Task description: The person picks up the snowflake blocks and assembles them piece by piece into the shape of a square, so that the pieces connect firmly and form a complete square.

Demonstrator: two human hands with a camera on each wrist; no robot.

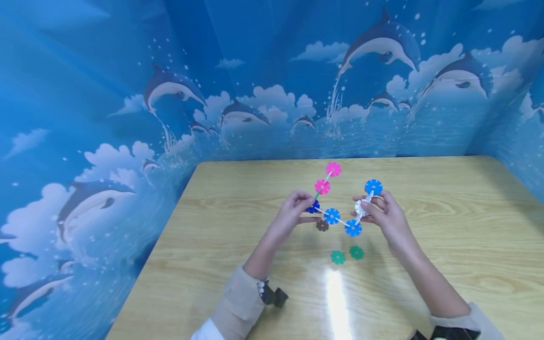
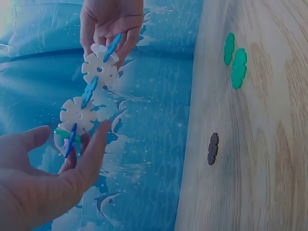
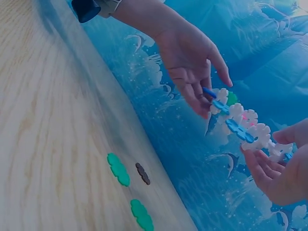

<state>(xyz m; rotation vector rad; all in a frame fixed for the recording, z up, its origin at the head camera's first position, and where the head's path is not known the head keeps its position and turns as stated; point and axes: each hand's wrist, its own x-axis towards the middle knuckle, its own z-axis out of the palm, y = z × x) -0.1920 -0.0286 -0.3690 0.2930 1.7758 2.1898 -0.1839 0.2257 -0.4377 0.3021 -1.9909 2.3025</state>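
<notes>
Both hands hold up a chain of notched plastic snowflake discs over the table. Fingers of my left hand [image 1: 293, 210] grip it at a dark blue disc [image 1: 313, 206]. On the other side, my right hand [image 1: 388, 219] pinches a white disc [image 1: 360, 208] between thumb and fingers. Lighter blue discs [image 1: 332, 216] joined by edge-on white discs [image 2: 78, 115] run between the hands. One blue disc [image 1: 373, 187] sticks up above the right fingers. From the left-hand end, a branch with a green piece [image 3: 232, 98] and pink discs [image 1: 322, 187] extends away.
Two loose green discs [image 1: 337, 257] and a brown disc [image 1: 322, 225] lie on the wooden table [image 1: 238, 189] below the chain. Behind the table's far edge hangs a blue dolphin-print backdrop [image 1: 272, 71].
</notes>
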